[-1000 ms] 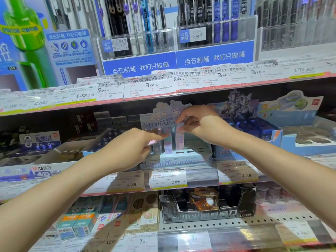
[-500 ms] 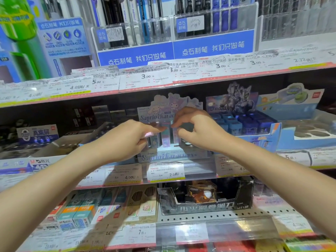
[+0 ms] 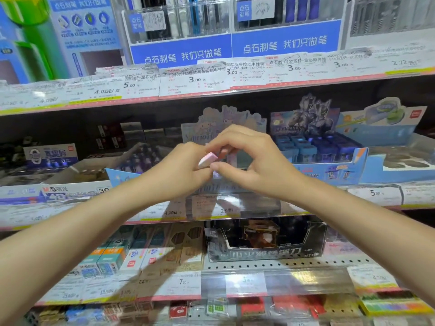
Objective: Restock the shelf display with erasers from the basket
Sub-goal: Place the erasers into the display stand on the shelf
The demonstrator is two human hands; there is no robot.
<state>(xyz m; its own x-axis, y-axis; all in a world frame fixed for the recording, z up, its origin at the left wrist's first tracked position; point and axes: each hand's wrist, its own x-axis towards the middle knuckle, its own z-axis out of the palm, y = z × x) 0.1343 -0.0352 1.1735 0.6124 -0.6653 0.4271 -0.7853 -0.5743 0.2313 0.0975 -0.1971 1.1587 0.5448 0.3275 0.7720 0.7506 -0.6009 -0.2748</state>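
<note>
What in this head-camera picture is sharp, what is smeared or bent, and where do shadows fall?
Head view: both hands, left hand and right hand, and the pink eraser between them are fairly sharp; the price labels look smeared; the shelf edge bows from wide-angle distortion; arm shadows fall on the lower shelf boxes.

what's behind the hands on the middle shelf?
A pastel cartoon-character display box: its header card shows above the hands, its front edge below. The left hand and right hand hold a pink eraser in front. The box's slots and contents are mostly covered.
</note>
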